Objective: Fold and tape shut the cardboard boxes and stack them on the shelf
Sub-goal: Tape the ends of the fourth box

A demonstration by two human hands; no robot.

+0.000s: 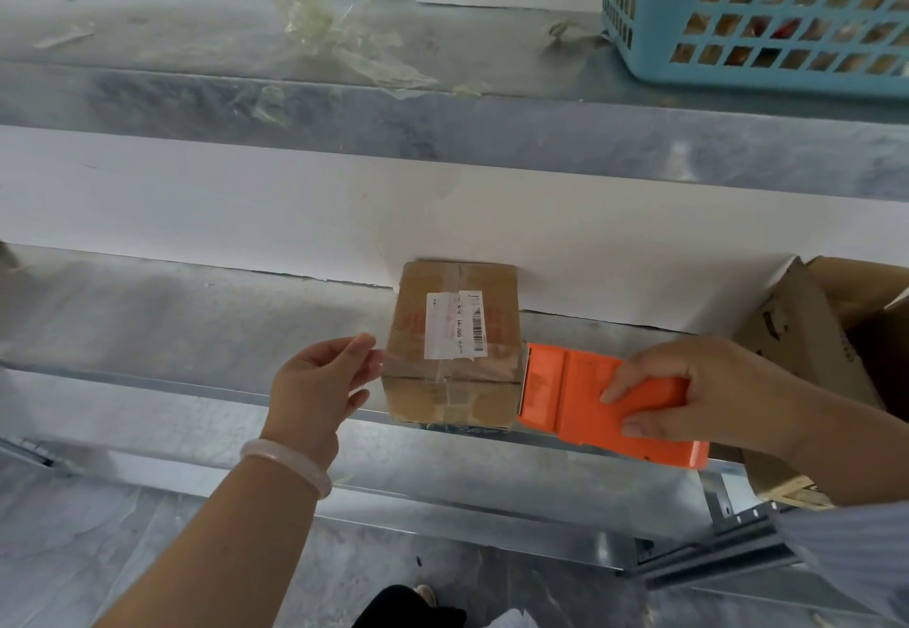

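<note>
**Taping the small box on the shelf**

The small cardboard box (452,381) sits closed on the metal shelf (196,322), white shipping label (450,325) facing up. Right of it is an open cardboard box (806,327), too dark inside to tell what's in it. Above and right, a blue plastic basket (757,12) holds brownish and red stuff I can't make out. The left hand (319,381), just left of the box, pinches the end of the clear tape (408,367) running over its near edge. The right hand (688,391) grips the orange tape dispenser (580,396), right up against the box's right side.

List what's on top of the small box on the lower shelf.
A white barcode label and clear tape lie on the box. Its flaps are closed, so the contents are hidden.
</note>
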